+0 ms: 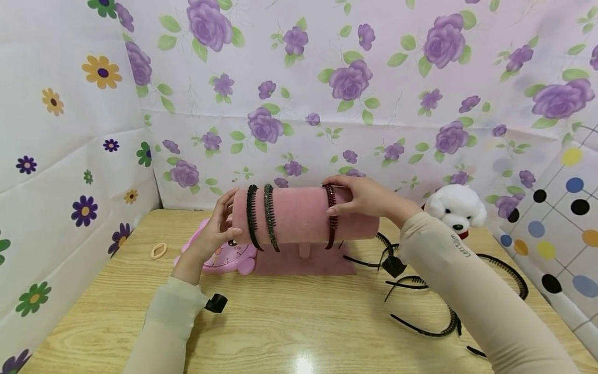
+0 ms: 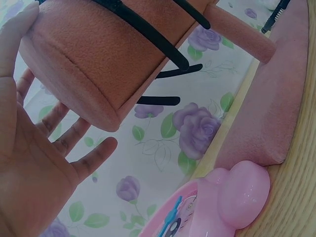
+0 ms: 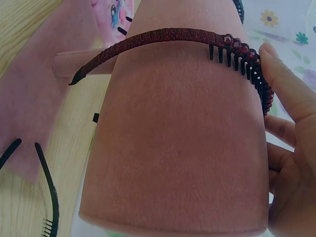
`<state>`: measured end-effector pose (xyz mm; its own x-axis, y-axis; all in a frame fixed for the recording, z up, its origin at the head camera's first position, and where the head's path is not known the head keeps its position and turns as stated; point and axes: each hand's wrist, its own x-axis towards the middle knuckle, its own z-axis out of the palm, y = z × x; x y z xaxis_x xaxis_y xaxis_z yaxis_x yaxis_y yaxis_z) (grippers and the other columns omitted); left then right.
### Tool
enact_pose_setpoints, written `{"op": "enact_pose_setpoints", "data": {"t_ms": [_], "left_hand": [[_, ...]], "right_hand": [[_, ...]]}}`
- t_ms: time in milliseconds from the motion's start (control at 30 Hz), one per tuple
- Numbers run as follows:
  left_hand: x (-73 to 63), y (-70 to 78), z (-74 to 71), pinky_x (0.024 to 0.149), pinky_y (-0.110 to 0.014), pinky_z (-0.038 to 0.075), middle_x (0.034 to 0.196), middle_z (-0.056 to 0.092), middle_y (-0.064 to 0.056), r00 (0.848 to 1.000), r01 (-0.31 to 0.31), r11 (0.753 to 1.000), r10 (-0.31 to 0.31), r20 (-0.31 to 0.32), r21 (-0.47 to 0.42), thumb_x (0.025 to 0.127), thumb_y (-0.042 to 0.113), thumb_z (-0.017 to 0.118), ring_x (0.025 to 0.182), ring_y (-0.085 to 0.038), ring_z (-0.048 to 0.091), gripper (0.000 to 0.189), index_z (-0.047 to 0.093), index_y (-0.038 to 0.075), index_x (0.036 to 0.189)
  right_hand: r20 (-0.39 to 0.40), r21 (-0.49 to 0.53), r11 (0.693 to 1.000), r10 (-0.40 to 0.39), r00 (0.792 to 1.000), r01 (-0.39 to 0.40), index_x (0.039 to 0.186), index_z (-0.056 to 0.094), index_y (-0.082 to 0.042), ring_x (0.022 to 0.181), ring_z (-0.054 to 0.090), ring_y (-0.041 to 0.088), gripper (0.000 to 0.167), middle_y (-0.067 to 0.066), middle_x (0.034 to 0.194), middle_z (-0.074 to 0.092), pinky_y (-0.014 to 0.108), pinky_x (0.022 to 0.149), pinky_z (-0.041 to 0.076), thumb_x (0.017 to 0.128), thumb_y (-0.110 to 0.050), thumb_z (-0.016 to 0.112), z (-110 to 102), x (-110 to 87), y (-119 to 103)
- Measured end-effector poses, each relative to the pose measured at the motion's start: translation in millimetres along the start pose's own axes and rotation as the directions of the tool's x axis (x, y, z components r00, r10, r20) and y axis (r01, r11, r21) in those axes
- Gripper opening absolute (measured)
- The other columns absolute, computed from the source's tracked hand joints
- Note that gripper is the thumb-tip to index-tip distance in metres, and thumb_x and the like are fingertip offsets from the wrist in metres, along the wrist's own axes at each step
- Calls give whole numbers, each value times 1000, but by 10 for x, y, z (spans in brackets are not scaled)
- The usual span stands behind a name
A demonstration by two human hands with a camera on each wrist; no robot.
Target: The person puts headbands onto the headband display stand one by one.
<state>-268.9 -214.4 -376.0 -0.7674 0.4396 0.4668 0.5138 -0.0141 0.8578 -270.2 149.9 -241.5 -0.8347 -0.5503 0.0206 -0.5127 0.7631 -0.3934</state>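
Note:
A pink plush roll display stand [image 1: 301, 215] lies sideways above its flat base. It carries a black toothed headband [image 1: 252, 215] and a dark green glittery headband [image 1: 270, 215] toward the left, and a dark red beaded headband [image 1: 331, 218] toward the right. My left hand [image 1: 217, 231] touches the roll's left end, fingers spread and fairly straight; in the left wrist view its thumb [image 2: 22, 22] rests by the roll's edge. My right hand [image 1: 364, 197] holds the dark red headband, thumb in front against its beaded, toothed part; the other fingertips are partly hidden behind the roll.
A pink clock [image 1: 226, 259] lies behind my left wrist. Farther left is a beige hair tie [image 1: 159, 251]. Several black toothed headbands [image 1: 434, 332] lie at the right, partly under my right arm. A white plush dog [image 1: 455, 208] sits at the back right.

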Motion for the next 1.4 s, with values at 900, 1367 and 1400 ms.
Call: {"op": "enact_pose_setpoints", "data": {"t_ms": [900,1367,1400], "left_hand": [[-4,12,16,96,-23,39,150,26,11,1000,1,1000,-1,-2,-3,90,30,65,131,-8,34,85,10,24,154],[-4,6,12,97,-23,38,151,25,11,1000,13,1000,-13,-2,7,90,30,65,133,-7,32,85,10,25,154],[-4,8,11,97,-23,38,151,25,11,1000,13,1000,-12,-2,5,90,30,65,133,-7,32,85,10,25,154]], "right_hand": [[13,6,996,-86,996,86,144,41,-29,133,46,24,71,1,145,48,46,110,35,82,-49,71,124,176,-236],[25,0,995,-102,995,102,142,43,-31,138,40,24,69,0,146,47,45,113,31,82,-50,71,166,279,-387],[25,-3,995,-104,994,104,142,43,-31,138,39,24,69,1,147,46,45,114,31,82,-50,71,167,285,-399]]}}
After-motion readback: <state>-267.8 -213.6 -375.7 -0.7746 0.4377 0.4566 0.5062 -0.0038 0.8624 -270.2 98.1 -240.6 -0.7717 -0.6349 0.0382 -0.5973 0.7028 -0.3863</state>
